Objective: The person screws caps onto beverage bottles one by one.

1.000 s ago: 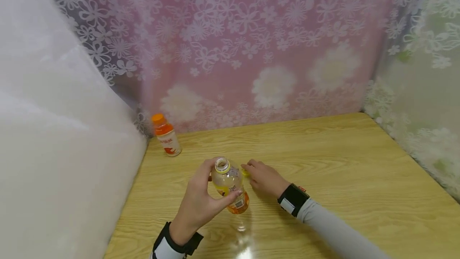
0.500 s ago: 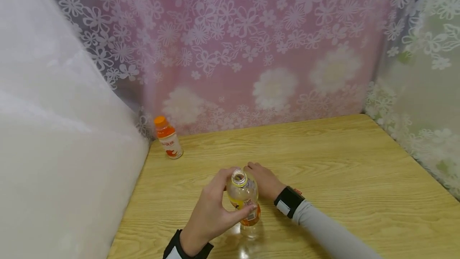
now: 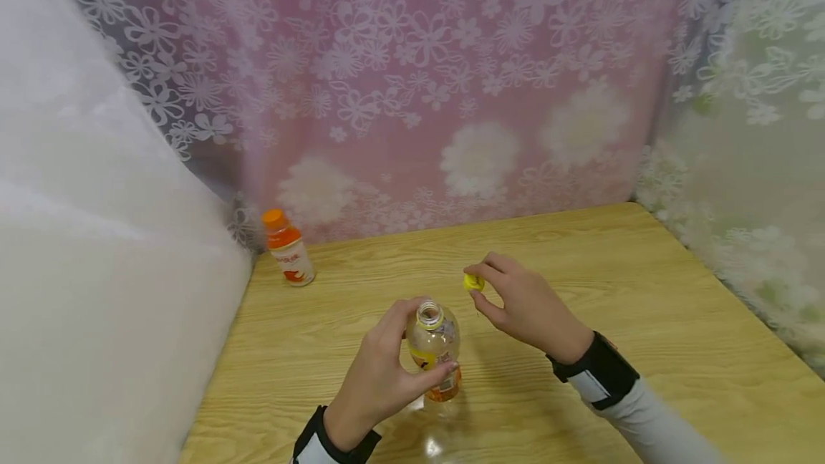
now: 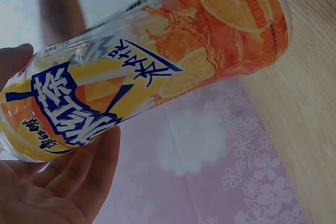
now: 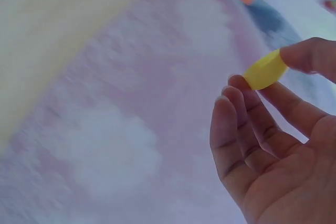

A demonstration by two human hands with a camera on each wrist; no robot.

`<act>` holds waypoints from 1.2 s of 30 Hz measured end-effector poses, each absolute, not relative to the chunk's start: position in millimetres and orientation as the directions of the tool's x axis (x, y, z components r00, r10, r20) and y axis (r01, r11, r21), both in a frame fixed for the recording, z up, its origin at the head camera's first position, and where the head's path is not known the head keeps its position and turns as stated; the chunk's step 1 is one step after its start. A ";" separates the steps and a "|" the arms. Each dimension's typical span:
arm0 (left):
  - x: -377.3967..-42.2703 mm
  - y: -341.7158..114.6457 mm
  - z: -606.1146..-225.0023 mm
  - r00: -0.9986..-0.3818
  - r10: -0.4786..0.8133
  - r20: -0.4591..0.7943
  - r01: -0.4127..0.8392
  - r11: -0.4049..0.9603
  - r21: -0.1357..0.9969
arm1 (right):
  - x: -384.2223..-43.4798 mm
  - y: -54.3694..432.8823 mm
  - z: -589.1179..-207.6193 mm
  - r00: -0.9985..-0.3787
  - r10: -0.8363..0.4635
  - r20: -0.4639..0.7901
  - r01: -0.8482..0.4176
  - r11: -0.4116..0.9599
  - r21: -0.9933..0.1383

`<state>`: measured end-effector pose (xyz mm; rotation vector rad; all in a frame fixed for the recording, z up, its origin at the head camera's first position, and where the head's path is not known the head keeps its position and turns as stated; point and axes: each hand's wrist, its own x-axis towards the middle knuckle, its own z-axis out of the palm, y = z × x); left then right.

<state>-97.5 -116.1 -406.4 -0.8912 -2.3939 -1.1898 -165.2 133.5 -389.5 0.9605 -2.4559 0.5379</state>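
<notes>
My left hand (image 3: 380,371) grips an uncapped clear plastic drink bottle (image 3: 433,342) around its upper body, thumb on the near side. In the left wrist view the bottle (image 4: 142,72) shows a yellow and orange label with orange slices and large Chinese characters. Its open mouth points up in the head view, and its base is close to the table; whether it touches is hard to tell. Up and to the right of the bottle, my right hand (image 3: 528,299) pinches a yellow bottle cap (image 3: 473,282) between thumb and fingers. The cap (image 5: 266,70) appears plainly in the right wrist view.
A second bottle (image 3: 288,249) with an orange cap and reddish drink stands at the back left of the wooden table (image 3: 567,242). A pink floral curtain (image 3: 399,156) hangs behind the table, and a white sheet (image 3: 116,271) borders the left side.
My right hand has come out from behind the bottle, moving up and right with the yellow cap. The bottle in my left hand shifted right at first, then stayed nearly still.
</notes>
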 end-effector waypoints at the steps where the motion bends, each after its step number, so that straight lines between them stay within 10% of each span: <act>1: -98.2 -114.6 -407.1 -0.755 0.394 0.524 0.656 0.460 0.599 | -159.0 136.9 -379.1 -0.654 -0.525 0.545 -0.707 0.681 -0.192; 16: -97.6 -93.5 -420.5 -0.740 0.458 0.493 0.672 0.459 0.581 | -108.5 132.5 -325.0 -0.515 -0.629 0.582 -0.856 0.408 -0.317; 36: -94.4 -87.3 -419.4 -0.715 0.471 0.517 0.698 0.433 0.571 | -103.7 125.2 -342.2 -0.612 -0.580 0.538 -0.777 0.567 -0.273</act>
